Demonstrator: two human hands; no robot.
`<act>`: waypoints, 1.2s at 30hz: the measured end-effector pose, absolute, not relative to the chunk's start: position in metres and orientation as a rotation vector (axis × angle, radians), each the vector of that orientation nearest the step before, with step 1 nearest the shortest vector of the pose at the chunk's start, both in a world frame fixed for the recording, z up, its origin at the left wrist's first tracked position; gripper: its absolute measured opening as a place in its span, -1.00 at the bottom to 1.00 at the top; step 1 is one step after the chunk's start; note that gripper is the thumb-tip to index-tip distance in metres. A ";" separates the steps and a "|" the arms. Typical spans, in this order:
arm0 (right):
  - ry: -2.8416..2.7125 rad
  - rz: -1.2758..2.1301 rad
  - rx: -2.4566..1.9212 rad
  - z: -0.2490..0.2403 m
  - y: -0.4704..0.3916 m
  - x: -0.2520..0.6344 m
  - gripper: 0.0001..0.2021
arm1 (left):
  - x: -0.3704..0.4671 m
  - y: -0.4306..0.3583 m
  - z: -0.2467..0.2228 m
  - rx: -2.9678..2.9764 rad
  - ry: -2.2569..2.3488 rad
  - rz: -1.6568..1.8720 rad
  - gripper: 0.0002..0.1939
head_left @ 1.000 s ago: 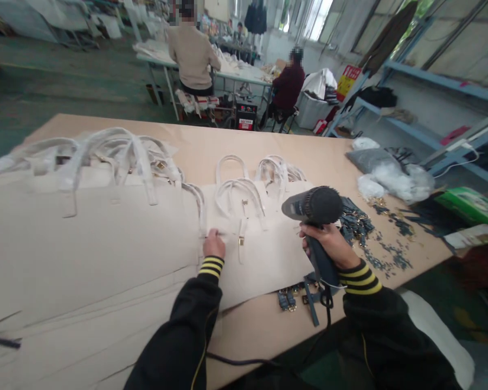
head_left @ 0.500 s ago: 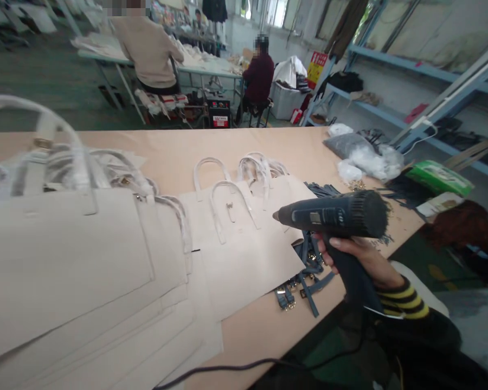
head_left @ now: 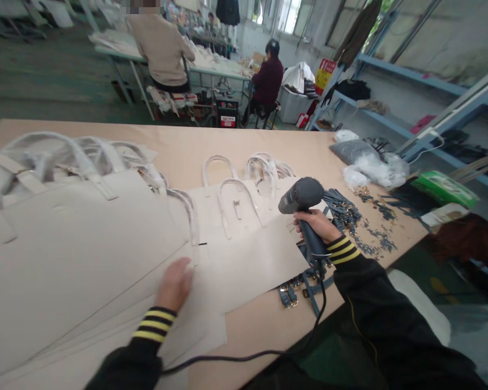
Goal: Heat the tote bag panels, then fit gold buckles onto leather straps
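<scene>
The left hand [head_left: 174,284], out of view half a second ago, now shows at lower left, by the stacked pale bags [head_left: 77,233] (its fingers blur; I cannot tell their grip). Right of centre, the right hand [head_left: 316,225] wraps its fingers round the heat gun [head_left: 303,196], no longer seen side-on. Mid-frame lies a pale bag [head_left: 252,260].
</scene>
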State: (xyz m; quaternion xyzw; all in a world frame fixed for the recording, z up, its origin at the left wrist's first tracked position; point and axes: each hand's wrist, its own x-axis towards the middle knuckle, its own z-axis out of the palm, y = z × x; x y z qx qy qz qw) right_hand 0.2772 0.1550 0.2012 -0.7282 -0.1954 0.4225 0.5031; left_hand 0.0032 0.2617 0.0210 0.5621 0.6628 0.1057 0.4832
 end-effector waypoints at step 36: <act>-0.863 1.701 -1.447 0.185 0.135 0.201 -0.85 | -0.055 0.116 -0.016 1.391 1.684 0.521 -0.71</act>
